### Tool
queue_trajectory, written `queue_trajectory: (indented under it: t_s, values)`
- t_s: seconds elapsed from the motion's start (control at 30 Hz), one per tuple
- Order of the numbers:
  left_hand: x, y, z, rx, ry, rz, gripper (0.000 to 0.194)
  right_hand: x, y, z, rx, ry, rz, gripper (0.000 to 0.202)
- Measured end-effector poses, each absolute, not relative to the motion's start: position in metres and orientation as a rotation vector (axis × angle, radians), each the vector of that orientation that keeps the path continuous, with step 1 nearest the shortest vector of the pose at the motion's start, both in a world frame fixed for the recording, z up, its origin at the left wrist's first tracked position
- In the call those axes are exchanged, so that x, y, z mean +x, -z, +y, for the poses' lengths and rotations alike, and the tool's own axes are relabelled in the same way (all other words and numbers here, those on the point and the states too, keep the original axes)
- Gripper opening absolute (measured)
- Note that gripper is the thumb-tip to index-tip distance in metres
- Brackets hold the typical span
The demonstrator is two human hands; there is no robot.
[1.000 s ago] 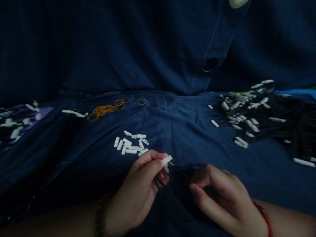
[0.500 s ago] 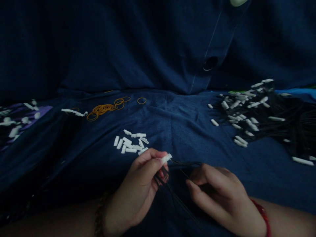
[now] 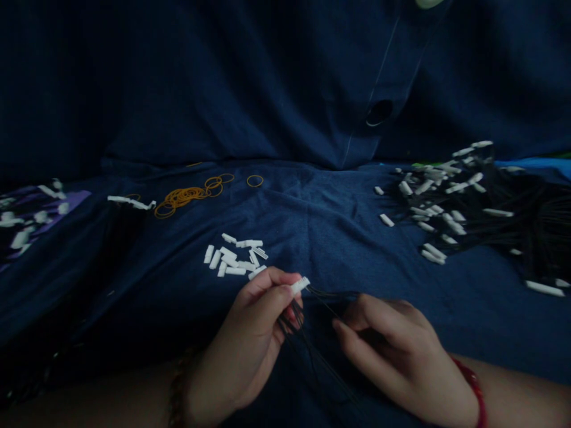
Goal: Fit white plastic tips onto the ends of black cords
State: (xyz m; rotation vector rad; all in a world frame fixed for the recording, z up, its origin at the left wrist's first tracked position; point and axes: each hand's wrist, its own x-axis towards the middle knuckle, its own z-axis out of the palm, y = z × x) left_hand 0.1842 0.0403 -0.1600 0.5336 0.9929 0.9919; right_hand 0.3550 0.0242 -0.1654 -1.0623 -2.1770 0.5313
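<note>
Between thumb and forefinger, my left hand point(image 3: 254, 333) pinches a white connector point(image 3: 300, 285) near the lower middle of the head view. Thin black wires point(image 3: 312, 351) hang below it, partly inside the fingers. To the right, my right hand point(image 3: 392, 351) is closed, its thumb and forefinger pinching a thin black wire point(image 3: 329, 308) that stretches to the connector's right end. More dark strands run from the connector to the right knuckles. Just beyond my left hand lie several loose white connectors point(image 3: 228, 255) on the dark blue cloth point(image 3: 307, 238).
Orange rubber bands point(image 3: 185, 196) lie at upper left, with white pieces point(image 3: 131, 203) beside them. A large heap of black wires with white connectors point(image 3: 446, 196) is at the right. More white-ended wires rest on purple material point(image 3: 75, 204) at the far left.
My right hand has shifted very slightly left, closer to the connector. My left hand keeps its hold. The whole view has moved a little.
</note>
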Motion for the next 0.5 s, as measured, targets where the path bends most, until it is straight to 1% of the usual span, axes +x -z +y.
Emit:
queue_trajectory:
  t_s: [0.5]
  values:
    - [0.1867, 0.1622, 0.0402, 0.615, -1.002, 1.066, 0.005, 0.3529, 0.1705, 0.0218, -0.981, -0.383, -2.246, 0.017]
